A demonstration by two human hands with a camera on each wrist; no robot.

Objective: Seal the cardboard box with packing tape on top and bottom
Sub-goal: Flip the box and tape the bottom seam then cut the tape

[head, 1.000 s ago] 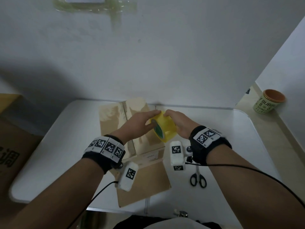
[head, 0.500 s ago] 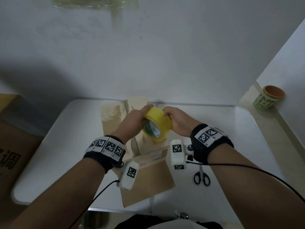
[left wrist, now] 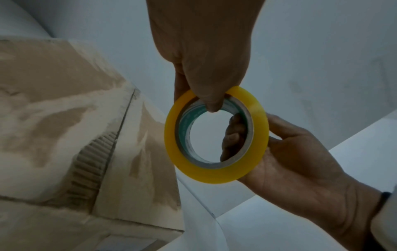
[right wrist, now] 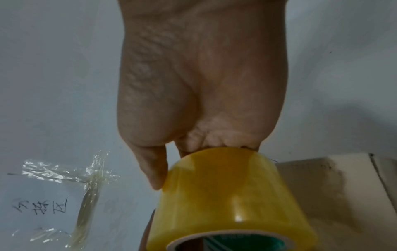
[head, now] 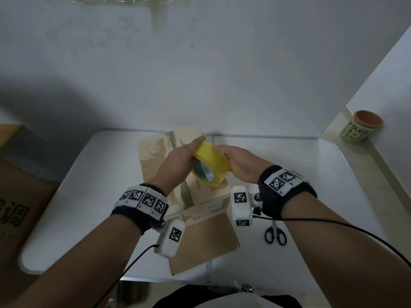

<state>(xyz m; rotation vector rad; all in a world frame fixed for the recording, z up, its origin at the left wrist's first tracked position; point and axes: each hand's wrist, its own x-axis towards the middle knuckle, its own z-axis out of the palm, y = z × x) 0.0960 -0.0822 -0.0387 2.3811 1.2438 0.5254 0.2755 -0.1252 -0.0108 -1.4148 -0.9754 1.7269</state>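
Head view: both hands — left hand (head: 178, 162), right hand (head: 241, 164) — grip the yellow tape roll (head: 211, 166) above the cardboard box (head: 155, 152); only the left wrist view shows fingers (left wrist: 234, 135) inside its core, at 3 o'clock.

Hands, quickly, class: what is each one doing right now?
Left hand: grips the yellow tape roll, thumb inside its core.
Right hand: holds the same roll, fingers through its core.

Tape roll (head: 211, 166) betw. both hands above box (head: 200, 218) on table (head: 89, 196); scissors (head: 275, 234) right of box.
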